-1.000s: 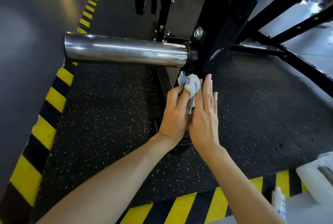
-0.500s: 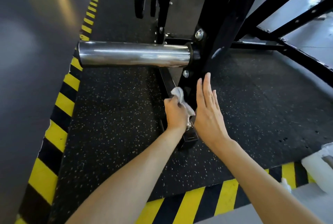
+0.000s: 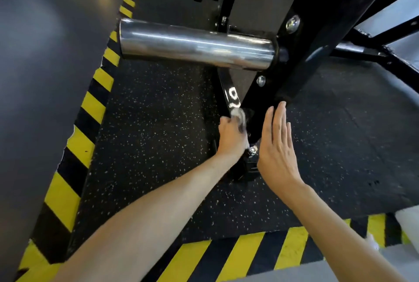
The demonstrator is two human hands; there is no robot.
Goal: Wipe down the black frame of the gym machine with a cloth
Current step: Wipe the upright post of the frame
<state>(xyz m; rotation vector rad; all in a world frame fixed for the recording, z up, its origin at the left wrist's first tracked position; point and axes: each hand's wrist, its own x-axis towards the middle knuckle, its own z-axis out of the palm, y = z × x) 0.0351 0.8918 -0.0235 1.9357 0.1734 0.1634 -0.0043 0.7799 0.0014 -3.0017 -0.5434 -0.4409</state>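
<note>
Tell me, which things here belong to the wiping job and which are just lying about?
In the job: cloth, gripped by the left hand; black frame; right hand, flat beside the frame.
Just there: chrome bar; striped floor tape; speckled floor mat; white object at the right edge.

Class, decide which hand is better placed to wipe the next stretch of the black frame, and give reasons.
Left. The left hand grips the cloth at the low bar of the frame. The right hand is flat, fingers straight, holding nothing beside the upright.
</note>
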